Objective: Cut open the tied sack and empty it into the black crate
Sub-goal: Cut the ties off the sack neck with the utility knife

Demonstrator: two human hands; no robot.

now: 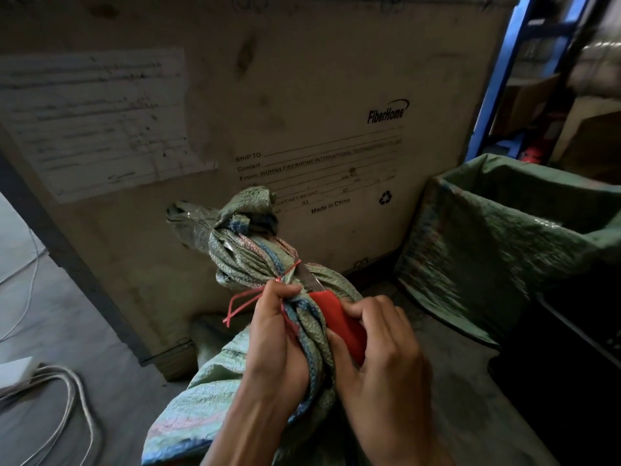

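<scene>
Two hands at the twisted neck of the green woven plastic sack (pixel 235 381), centre, near. Left hand (pixel 280 334) clenches the neck beneath the thin red plastic tie (pixel 240 302), apparently to keep it taut. Right hand (pixel 379 344) grips the red-handled utility knife (pixel 339 314), blade at the tie. Black plastic crate (pixel 581 331) stands right, likely for tipping.

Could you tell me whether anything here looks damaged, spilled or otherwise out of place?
Nothing is spilled. The paper sheet on the wooden crate is smudged and peeling at its lower right corner. Loose white cables lie on the floor at left. The tied sack looks intact.
</scene>
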